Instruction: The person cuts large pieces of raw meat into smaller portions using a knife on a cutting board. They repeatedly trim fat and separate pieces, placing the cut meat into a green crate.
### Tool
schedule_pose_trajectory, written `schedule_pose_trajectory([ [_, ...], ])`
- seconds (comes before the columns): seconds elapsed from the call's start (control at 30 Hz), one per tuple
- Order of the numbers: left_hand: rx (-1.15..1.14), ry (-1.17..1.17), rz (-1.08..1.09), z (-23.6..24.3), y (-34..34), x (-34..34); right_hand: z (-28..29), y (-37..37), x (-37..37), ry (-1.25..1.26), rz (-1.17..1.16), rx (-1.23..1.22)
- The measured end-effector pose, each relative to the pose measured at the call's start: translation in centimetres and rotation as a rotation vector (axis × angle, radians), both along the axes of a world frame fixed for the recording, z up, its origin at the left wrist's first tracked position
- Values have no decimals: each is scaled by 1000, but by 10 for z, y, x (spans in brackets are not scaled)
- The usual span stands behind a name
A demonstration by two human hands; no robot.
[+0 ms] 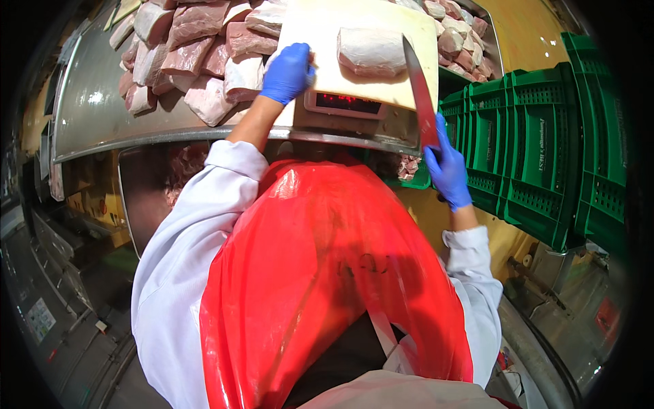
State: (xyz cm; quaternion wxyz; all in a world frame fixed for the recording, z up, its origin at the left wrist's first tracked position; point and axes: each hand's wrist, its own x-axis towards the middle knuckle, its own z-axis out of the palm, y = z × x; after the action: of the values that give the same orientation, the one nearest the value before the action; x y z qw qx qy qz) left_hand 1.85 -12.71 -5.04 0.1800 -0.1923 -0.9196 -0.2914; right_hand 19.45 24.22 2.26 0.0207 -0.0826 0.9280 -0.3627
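Observation:
My right hand (448, 167), in a blue glove, grips a large knife (424, 102) by its handle. The long blade points up and away over the right edge of the white cutting board (320, 44), its tip close to a block of meat (371, 52). That pale, fat-covered block lies alone on the board. At the board's left edge my left hand (287, 73), also gloved in blue, has its fingers curled in; whatever they may hold is hidden. A scale with a lit red display (347, 103) shows under the board's near edge.
Many meat blocks (197, 31) are piled left of the board on the metal table (88, 102). A metal tray (492, 27) of smaller meat chunks stands at the far right. Green crates (538, 153) stand to the right. Below the table at left is another tray (139, 184) with meat.

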Motion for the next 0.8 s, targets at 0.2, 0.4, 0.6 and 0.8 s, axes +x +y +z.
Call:
schedule_pose_trajectory([
  [0.2, 756, -436, 88, 2, -38, -34, -22, -135, -83, 342, -153, -141],
  [0.4, 1689, -1002, -221, 14, -66, -51, -26, -164, -112, 362, -252, -34],
  [0.6, 1745, -1095, -398, 38, -69, -65, -32, -182, -101, 306, -324, 166],
  [0.8, 1574, -841, -135, 45, -52, -71, -30, -194, -37, 100, -281, 447],
])
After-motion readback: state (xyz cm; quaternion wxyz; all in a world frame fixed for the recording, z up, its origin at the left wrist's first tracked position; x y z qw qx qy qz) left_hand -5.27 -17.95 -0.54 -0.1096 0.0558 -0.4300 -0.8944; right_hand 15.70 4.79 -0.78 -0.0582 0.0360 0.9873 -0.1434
